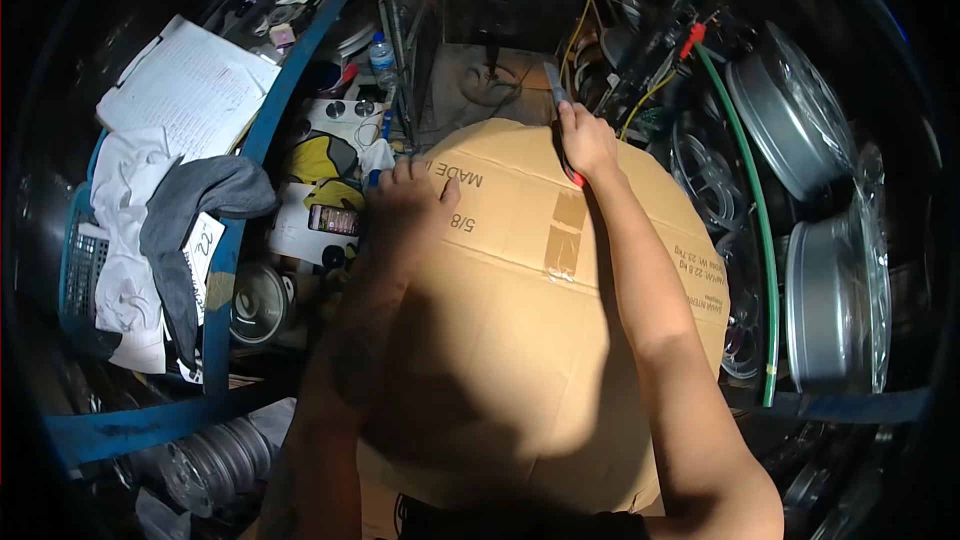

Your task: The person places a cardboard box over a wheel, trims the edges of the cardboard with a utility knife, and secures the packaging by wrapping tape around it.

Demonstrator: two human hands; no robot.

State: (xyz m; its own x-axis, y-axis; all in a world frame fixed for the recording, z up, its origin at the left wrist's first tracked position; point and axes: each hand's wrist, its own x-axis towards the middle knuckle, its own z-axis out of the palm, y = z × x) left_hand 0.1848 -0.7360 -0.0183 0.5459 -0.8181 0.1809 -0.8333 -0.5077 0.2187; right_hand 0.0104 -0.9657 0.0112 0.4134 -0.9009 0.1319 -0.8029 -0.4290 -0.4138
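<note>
Cardboard sheet [545,325]: broad, with a rounded outline; lies in front of the person, in the middle of the view, its near edge by the dark clothing. What bears it is hidden beneath.
Print: upside down to the viewer; "MADE" and "5/8" near the left hand, weights of 22.8 kg and 23.7 kg on the right side.
Tape [566,233]: brown and shiny, stuck on the upper middle, between the 2 hands.
Right hand [588,143]: closed around a cutter [555,83] at the far edge of the sheet; the grey end points away from the person, the red end shows below the hand.
Left hand [410,200]: palm down at the upper left edge, thumb apart from the bent fingers; blurred, so I cannot tell whether it grips the edge or only rests there.
Left side: phone [334,220], yellow-and-grey cloth [325,158] and water bottle [382,62] near the left hand.
Blue bar [272,115]: slants past these; beyond it, handwritten papers [190,80], a grey cloth [205,205] and a white cloth [125,240] over a blue basket [78,285].
Right side: green hose [752,200] between the sheet and 2 large silvery wheel rims [825,305].
Lower left: more ribbed metal rims [215,465], partly in shadow.
</note>
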